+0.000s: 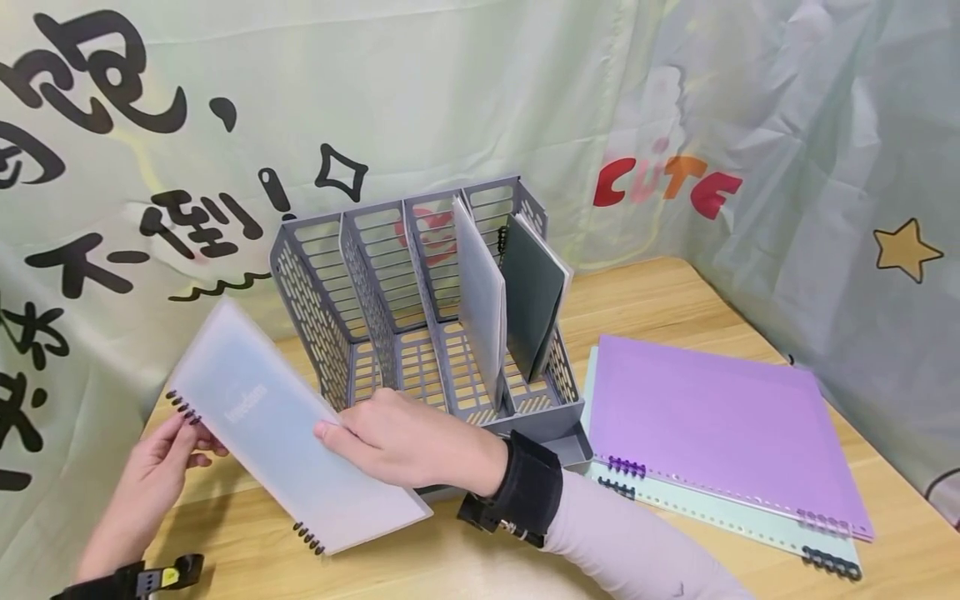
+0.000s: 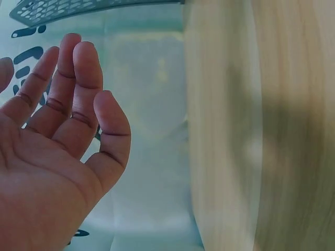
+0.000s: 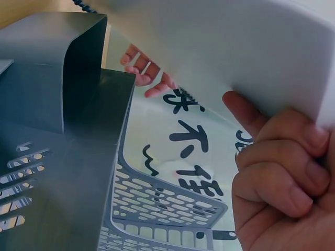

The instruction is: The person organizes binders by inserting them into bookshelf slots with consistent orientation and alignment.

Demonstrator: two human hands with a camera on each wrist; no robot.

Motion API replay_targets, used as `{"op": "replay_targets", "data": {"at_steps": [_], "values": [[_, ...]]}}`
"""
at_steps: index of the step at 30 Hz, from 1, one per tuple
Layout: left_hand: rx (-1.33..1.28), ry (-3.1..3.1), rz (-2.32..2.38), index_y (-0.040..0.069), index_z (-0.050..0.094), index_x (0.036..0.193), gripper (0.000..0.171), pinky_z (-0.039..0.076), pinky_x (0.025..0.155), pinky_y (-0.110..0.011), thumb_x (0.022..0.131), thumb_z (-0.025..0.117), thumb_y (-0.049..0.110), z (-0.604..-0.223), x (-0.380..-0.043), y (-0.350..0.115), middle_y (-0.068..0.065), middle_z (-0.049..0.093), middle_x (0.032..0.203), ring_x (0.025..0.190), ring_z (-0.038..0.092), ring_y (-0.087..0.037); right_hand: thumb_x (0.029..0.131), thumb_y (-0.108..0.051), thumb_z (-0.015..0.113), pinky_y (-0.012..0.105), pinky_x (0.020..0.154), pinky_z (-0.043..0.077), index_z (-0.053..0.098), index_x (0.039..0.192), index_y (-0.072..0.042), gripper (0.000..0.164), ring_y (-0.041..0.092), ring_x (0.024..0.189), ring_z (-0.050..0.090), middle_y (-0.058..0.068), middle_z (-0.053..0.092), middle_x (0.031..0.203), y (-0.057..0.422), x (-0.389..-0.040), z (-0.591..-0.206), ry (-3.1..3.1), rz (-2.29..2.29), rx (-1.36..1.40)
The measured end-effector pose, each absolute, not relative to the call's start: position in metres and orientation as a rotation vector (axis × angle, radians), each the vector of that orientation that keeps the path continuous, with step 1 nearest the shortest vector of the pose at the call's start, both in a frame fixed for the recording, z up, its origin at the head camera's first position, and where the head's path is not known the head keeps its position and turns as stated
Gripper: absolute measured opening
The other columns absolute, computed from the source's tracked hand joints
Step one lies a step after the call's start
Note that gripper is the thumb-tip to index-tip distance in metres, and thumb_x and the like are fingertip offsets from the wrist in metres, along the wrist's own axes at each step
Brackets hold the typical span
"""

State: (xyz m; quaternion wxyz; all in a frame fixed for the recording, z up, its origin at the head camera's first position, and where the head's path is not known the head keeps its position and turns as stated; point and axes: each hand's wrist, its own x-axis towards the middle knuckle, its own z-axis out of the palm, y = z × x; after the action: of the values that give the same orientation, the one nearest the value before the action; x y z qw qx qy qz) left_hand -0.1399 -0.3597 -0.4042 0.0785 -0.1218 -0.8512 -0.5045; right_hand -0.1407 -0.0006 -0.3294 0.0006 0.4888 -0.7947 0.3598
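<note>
A pale translucent-covered spiral notebook [image 1: 262, 425] is held tilted in front of the grey file rack [image 1: 360, 292]. My right hand [image 1: 412, 437] grips its right edge, thumb on the front cover and fingers curled behind. In the right wrist view the curled fingers [image 3: 277, 162] show beneath the notebook [image 3: 220, 47]. My left hand [image 1: 165, 454] is at the notebook's ringed left edge, thumb side close to the black rings. The left wrist view shows that hand [image 2: 63, 130] with loosely bent, relaxed fingers and nothing in the palm.
In the rack's right-hand slots stand a light grey notebook [image 1: 480, 292] and a dark green notebook [image 1: 532, 292]. Right of the rack, a purple notebook [image 1: 712, 425] lies on a mint green notebook [image 1: 720, 508] on the wooden table [image 1: 637, 292]. A printed curtain [image 1: 465, 100] hangs behind.
</note>
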Motion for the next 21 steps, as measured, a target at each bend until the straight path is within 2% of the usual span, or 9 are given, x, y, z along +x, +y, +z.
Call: {"op": "replay_targets", "data": {"at_steps": [5, 13, 16, 21], "values": [[-0.346, -2.624, -1.410, 0.000, 0.053, 0.111, 0.029, 0.049, 0.065, -0.022, 0.107, 0.032, 0.021, -0.408, -0.142, -0.353, -0.008, 0.061, 0.091, 0.082, 0.061, -0.014, 0.108, -0.028, 0.029, 0.016, 0.046, 0.024, 0.033, 0.060, -0.015, 0.050, 0.004, 0.044, 0.023, -0.006, 0.028, 0.052, 0.005, -0.138, -0.325, -2.469, 1.100, 1.507], [-0.388, -2.659, -1.420, 0.003, 0.049, 0.130, 0.031, 0.049, 0.066, -0.023, 0.107, 0.035, 0.018, -0.416, -0.145, -0.347, -0.008, 0.061, 0.095, 0.086, 0.059, -0.018, 0.107, -0.027, 0.030, 0.016, 0.045, 0.023, 0.032, 0.059, -0.016, 0.049, 0.003, 0.044, 0.022, -0.007, 0.029, 0.053, 0.010, -0.134, -0.322, -2.449, 1.077, 1.475], [-0.393, -2.680, -1.413, 0.010, 0.045, 0.139, 0.035, 0.049, 0.067, -0.025, 0.107, 0.035, 0.018, -0.417, -0.146, -0.342, -0.006, 0.061, 0.098, 0.086, 0.059, -0.014, 0.107, -0.027, 0.030, 0.015, 0.044, 0.023, 0.032, 0.059, -0.016, 0.049, 0.003, 0.044, 0.021, -0.007, 0.028, 0.053, 0.013, -0.133, -0.320, -2.442, 1.082, 1.463], [-0.375, -2.717, -1.417, 0.021, 0.031, 0.152, 0.046, 0.049, 0.069, -0.025, 0.107, 0.035, 0.021, -0.420, -0.148, -0.336, -0.001, 0.058, 0.108, 0.086, 0.058, -0.011, 0.108, -0.027, 0.030, 0.016, 0.044, 0.023, 0.032, 0.060, -0.017, 0.049, 0.003, 0.044, 0.020, -0.007, 0.026, 0.052, 0.017, -0.131, -0.317, -2.424, 1.087, 1.452]]}}
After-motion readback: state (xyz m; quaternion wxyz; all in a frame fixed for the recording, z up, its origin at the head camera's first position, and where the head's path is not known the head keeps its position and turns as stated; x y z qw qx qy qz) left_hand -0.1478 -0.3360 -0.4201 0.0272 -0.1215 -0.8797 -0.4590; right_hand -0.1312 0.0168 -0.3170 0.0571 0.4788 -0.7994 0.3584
